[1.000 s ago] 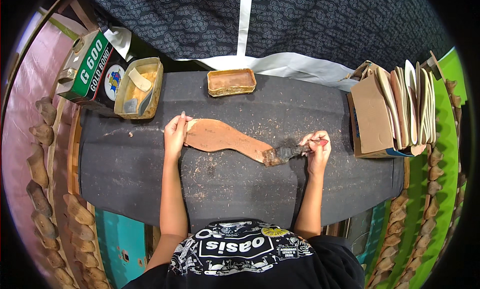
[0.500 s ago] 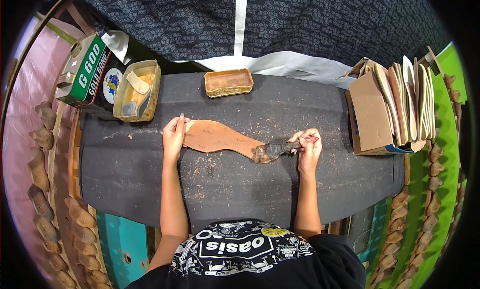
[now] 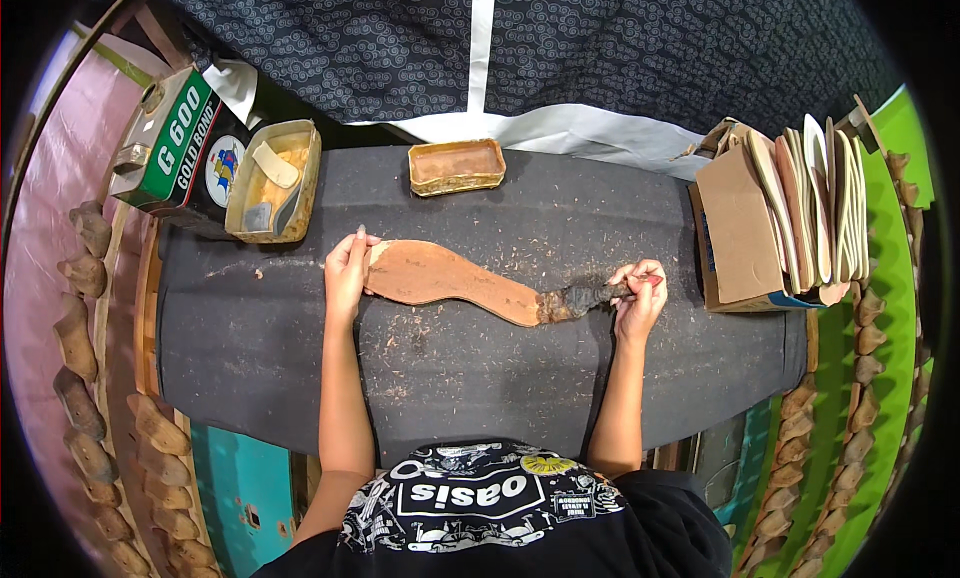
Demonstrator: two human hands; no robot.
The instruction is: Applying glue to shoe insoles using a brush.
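A brown insole (image 3: 445,275) lies across the middle of my view, its wide end to the left and its narrow end to the right. My left hand (image 3: 349,268) pinches the wide end between thumb and fingers. In my right hand (image 3: 640,296) is the dark handle of a worn brush (image 3: 580,300), fingers closed around it. The brush's brownish bristles touch the insole at its right end and cover part of that edge.
A shallow amber tray (image 3: 458,168) sits at the back of the dark cloth-covered table (image 3: 500,398), which is strewn with shavings. Back left are a yellowish tub (image 3: 233,213) with scraps and a green-and-black can (image 3: 180,143). A cardboard box (image 3: 740,228) of upright insoles stands right.
My right hand and the brush have moved to the right, from the insole's narrow part to its right end. My left hand keeps its grip in nearly the same place.
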